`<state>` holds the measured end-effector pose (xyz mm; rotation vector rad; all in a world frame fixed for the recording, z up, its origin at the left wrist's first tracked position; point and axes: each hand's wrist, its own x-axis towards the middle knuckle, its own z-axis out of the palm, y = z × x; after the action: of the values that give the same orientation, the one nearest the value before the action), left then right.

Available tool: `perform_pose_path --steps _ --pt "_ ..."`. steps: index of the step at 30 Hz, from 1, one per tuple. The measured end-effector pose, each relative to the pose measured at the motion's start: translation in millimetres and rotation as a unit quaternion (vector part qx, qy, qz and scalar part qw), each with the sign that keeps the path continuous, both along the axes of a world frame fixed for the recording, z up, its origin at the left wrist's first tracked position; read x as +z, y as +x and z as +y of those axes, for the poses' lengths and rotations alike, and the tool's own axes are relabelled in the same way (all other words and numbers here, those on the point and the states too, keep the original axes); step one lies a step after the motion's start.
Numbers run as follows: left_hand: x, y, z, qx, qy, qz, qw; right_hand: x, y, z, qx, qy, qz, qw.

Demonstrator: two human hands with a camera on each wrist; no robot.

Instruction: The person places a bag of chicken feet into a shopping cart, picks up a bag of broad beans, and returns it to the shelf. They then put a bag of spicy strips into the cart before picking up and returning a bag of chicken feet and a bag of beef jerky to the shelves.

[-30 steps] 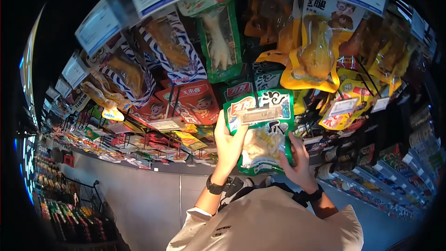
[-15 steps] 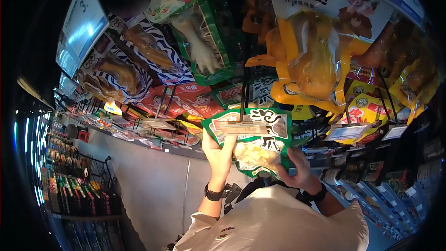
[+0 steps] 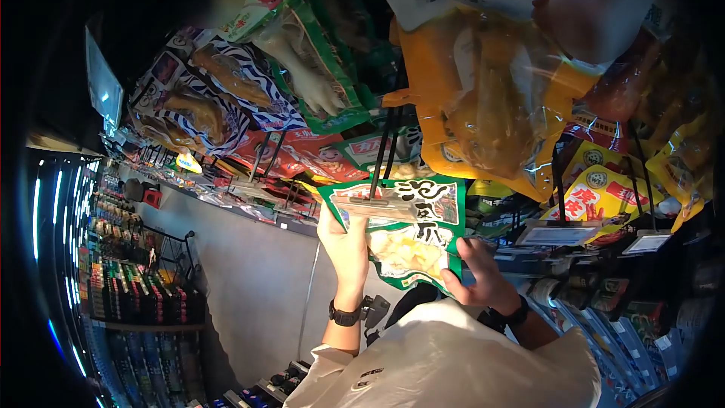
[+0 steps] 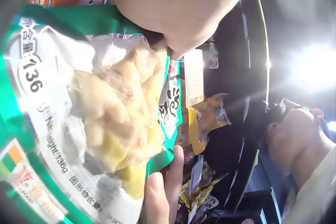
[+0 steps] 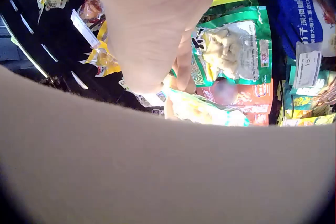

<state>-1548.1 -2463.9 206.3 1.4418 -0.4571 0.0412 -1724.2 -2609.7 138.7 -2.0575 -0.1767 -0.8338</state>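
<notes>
In the head view, a green-edged bag of pickled chicken feet (image 3: pixel 408 253) is held between both hands in front of the shelf. My left hand (image 3: pixel 343 249) grips its left side, thumb across the front near the clear price-tag holder (image 3: pixel 366 207), which overlaps the bag's top. On the lower right edge, my right hand (image 3: pixel 479 276) pinches the bag with thumb and fingers. The left wrist view shows the bag's clear window (image 4: pixel 118 106) up close, with the pale pieces inside. Most of the left hand's fingers are hidden behind the bag.
A large orange-edged chicken leg pack (image 3: pixel 491 98) hangs close above the bag. Metal hooks (image 3: pixel 387 143) stick out over it. Striped packs (image 3: pixel 245 94) and red packs (image 3: pixel 298 155) hang to the left, a yellow pack (image 3: pixel 604 196) to the right. Grey floor (image 3: pixel 249 257) lies below.
The head view has come nearer the upper packs and turned. In it, the bag and left hand have shifted left. Both hands keep their hold.
</notes>
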Motion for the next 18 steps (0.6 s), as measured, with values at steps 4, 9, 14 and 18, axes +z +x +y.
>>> perform_pose_path --steps 4,9,14,18 --pt "-8.5 4.5 -2.6 0.024 0.027 -0.002 0.999 0.1 -1.6 -0.7 -0.01 -0.036 0.009 0.999" --pt "-16.2 7.2 1.2 0.039 0.047 0.015 0.998 6.0 -0.1 -4.2 -0.031 -0.095 -0.011 0.995" --pt "-5.8 4.4 -2.2 0.055 0.057 0.002 0.997 4.8 -2.3 -6.4 -0.017 -0.03 0.018 0.999" --pt "-14.3 12.0 -2.7 0.032 0.061 -0.003 0.998 4.0 4.1 -6.9 -0.032 -0.025 -0.012 0.999"
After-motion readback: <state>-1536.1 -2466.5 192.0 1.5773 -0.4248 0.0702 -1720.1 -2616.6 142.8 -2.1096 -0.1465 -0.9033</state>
